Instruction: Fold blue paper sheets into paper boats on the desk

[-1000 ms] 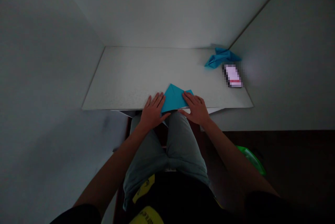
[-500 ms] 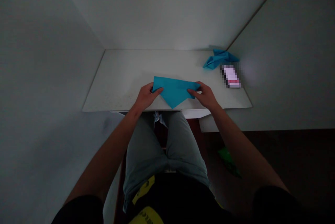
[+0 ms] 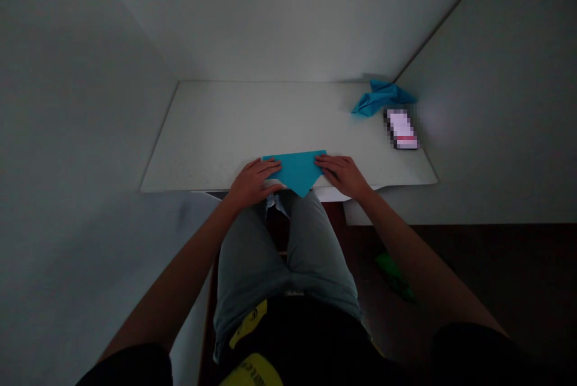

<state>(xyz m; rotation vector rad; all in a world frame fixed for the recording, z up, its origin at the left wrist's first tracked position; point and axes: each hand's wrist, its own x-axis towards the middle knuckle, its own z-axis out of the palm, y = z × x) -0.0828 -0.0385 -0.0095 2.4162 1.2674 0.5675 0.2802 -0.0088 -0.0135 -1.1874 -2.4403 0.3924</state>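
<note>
A folded sheet of blue paper [image 3: 298, 171] lies at the front edge of the white desk, its straight side away from me and its point hanging over the edge toward my lap. My left hand [image 3: 256, 181] rests with its fingers stretched out on the paper's left end, the thumb apart below. On the right end, my right hand [image 3: 343, 174] lies with extended fingers pressing on the paper. Neither hand is wrapped round anything; both touch the sheet from above.
The white desk [image 3: 216, 127] is bounded by pale walls at the back and sides. At its back right sits a folded blue paper figure [image 3: 383, 97], close to a phone [image 3: 402, 128] with a blurred lit screen. A green thing [image 3: 394, 276] is on the dark floor.
The blue paper has come down toward me onto the desk edge. Both hands have gone from pinching its ends to lying on it with fingers stretched out.
</note>
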